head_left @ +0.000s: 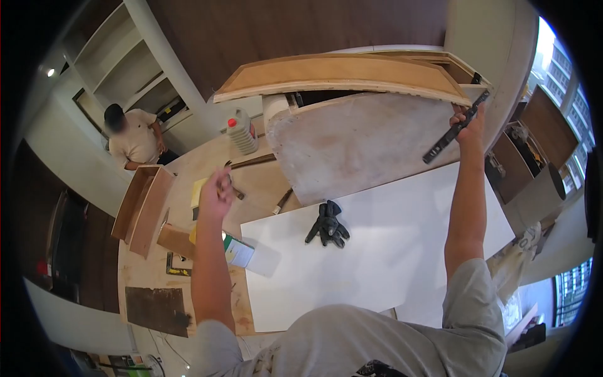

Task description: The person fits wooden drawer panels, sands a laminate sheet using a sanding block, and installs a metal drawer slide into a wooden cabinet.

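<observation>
At the right, my right hand is closed around a long black metal drawer slide with holes along it. The slide is held at a slant beside the right end of a curved wooden panel. My left hand is raised at the left over the table, slightly blurred, its fingers loosely curled and apart, and I see nothing in it. Behind it on the table lies a dark-handled tool, partly hidden. The panel rests on a pale, rounded cabinet piece.
Black gloves lie on a white board. A red-capped jug, a brush, a metal can and a wooden drawer box stand or lie on the table. Another person is at the far left.
</observation>
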Motion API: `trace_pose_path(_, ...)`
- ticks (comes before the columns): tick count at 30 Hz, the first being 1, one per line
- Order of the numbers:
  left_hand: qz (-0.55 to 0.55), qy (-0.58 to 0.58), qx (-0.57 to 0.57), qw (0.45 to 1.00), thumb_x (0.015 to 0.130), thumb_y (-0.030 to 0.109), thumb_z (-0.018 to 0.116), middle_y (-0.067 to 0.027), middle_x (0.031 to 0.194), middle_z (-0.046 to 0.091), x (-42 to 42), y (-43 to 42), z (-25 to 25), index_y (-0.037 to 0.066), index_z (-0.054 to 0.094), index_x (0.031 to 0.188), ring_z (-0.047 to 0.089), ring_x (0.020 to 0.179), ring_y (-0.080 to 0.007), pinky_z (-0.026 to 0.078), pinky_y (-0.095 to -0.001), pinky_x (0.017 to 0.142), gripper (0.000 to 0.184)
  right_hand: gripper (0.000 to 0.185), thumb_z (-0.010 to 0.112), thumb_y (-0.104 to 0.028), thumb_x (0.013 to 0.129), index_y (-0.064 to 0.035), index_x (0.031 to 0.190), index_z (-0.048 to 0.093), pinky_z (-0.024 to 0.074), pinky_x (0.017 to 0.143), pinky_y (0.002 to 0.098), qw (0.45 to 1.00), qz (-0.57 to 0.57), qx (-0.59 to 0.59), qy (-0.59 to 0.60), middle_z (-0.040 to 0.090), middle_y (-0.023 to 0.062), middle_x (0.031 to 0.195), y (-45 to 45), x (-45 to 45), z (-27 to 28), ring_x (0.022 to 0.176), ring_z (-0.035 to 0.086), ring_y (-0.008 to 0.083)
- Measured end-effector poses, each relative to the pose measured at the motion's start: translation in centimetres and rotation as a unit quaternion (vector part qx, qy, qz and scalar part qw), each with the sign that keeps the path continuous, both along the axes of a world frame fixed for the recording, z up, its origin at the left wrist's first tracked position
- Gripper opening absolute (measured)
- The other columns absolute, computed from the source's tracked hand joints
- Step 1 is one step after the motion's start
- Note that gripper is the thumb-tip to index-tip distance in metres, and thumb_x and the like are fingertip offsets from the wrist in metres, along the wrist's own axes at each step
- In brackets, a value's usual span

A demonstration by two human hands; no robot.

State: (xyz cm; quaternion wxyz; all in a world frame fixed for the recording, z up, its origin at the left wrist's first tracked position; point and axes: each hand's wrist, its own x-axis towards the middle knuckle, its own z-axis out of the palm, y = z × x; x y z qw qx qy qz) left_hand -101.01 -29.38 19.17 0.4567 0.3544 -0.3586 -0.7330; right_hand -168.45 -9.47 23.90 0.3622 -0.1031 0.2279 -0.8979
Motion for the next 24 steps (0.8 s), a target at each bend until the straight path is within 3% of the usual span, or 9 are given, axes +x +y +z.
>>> trace_pose_path(5, -0.033, 0.032, -0.033, 0.998, 0.099, 0.044, 0.061, 0.0049, 0.068, 0.048, -5.8, -9.0, 5.4, 0.001, 0.052, 0.122, 0.037, 0.047, -0.0071, 0.028, -0.0256, 0.043, 0.049, 0.053, 0.071, -0.056, 0.089, -0.0076, 0.109, 0.064, 0.0395, 0.044, 0.023, 0.996, 0.079, -0.003, 0.039, 0.067, 0.0098, 0.086, -1.0, -1.3, 0.1, 0.046, 0.045, 0.0079)
trace_pose_path(7, -0.026, 0.066, -0.037, 0.997, 0.099, 0.043, 0.062, 0.0039, 0.068, 0.048, -7.9, -11.5, 6.6, 0.004, 0.055, 0.115, 0.036, 0.046, -0.0079, 0.027, -0.0263, 0.044, 0.043, 0.05, 0.071, -0.052, 0.09, -0.0067, 0.109, 0.063, 0.04, 0.043, 0.023, 0.994, 0.103, -0.009, 0.04, 0.066, 0.0102, 0.085, -0.6, -1.7, 0.1, 0.046, 0.046, 0.008)
trace_pose_path(8, -0.025, 0.083, -0.038, 0.996, 0.098, 0.043, 0.063, 0.0035, 0.069, 0.048, -8.8, -12.6, 7.0, 0.006, 0.056, 0.112, 0.036, 0.046, -0.0082, 0.027, -0.0267, 0.044, 0.04, 0.037, 0.073, -0.039, 0.093, -0.0057, 0.105, 0.062, 0.0398, 0.043, 0.0245, 0.993, 0.112, -0.018, 0.028, 0.066, 0.0102, 0.085, 0.0, -0.9, 0.8, 0.046, 0.045, 0.0082)
trace_pose_path(11, 0.007, 0.116, -0.073, 0.991, 0.096, 0.042, 0.066, 0.0032, 0.064, 0.048, -11.7, -14.2, 8.8, 0.013, 0.055, 0.096, 0.035, 0.044, -0.0097, 0.026, -0.0273, 0.044, 0.031, 0.024, 0.072, -0.025, 0.094, -0.0054, 0.103, 0.062, 0.0388, 0.043, 0.0253, 0.995, 0.071, -0.024, 0.062, 0.066, 0.0083, 0.087, 0.5, -2.2, 0.0, 0.046, 0.044, 0.0081)
trace_pose_path(14, 0.034, 0.101, -0.063, 0.992, 0.094, 0.038, 0.068, 0.0018, 0.064, 0.049, -13.7, -14.8, 10.8, 0.016, 0.057, 0.093, 0.034, 0.044, -0.0107, 0.026, -0.028, 0.044, 0.025, 0.015, 0.072, -0.014, 0.093, -0.0064, 0.101, 0.061, 0.038, 0.046, 0.0259, 0.996, -0.008, -0.032, 0.08, 0.065, 0.0053, 0.086, 1.3, -2.7, -0.7, 0.047, 0.042, 0.0076)
trace_pose_path(17, -0.059, 0.054, -0.076, 0.994, 0.091, 0.035, 0.069, 0.0003, 0.064, 0.049, -16.0, -16.5, 13.0, 0.018, 0.058, 0.093, 0.033, 0.044, -0.0103, 0.025, -0.0278, 0.044, 0.02, 0.015, 0.073, -0.012, 0.091, -0.0071, 0.099, 0.061, 0.0372, 0.05, 0.0261, 0.995, -0.05, -0.041, 0.076, 0.063, 0.0024, 0.083, 4.4, -1.6, -0.2, 0.049, 0.041, 0.0075)
trace_pose_path(21, -0.06, -0.036, -0.079, 0.994, 0.092, 0.037, 0.068, 0.0004, 0.064, 0.046, -23.0, -18.3, 19.5, 0.018, 0.057, 0.094, 0.031, 0.046, -0.0102, 0.025, -0.028, 0.045, 0.022, 0.013, 0.072, -0.008, 0.09, -0.0074, 0.098, 0.062, 0.0367, 0.052, 0.0267, 0.99, -0.125, -0.049, 0.038, 0.062, 0.0022, 0.084, 8.6, -1.7, -1.7, 0.052, 0.04, 0.0079)
trace_pose_path(24, 0.011, -0.191, -0.176, 0.966, 0.091, 0.035, 0.071, 0.0022, 0.062, 0.044, -28.5, -17.7, 21.7, 0.016, 0.055, 0.082, 0.032, 0.046, -0.0092, 0.027, -0.0292, 0.044, 0.027, 0.015, 0.069, -0.015, 0.094, -0.0035, 0.1, 0.062, 0.0396, 0.053, 0.0258, 0.97, -0.235, -0.054, 0.033, 0.061, 0.0031, 0.082, 10.7, -0.5, -4.2, 0.052, 0.04, 0.0082)
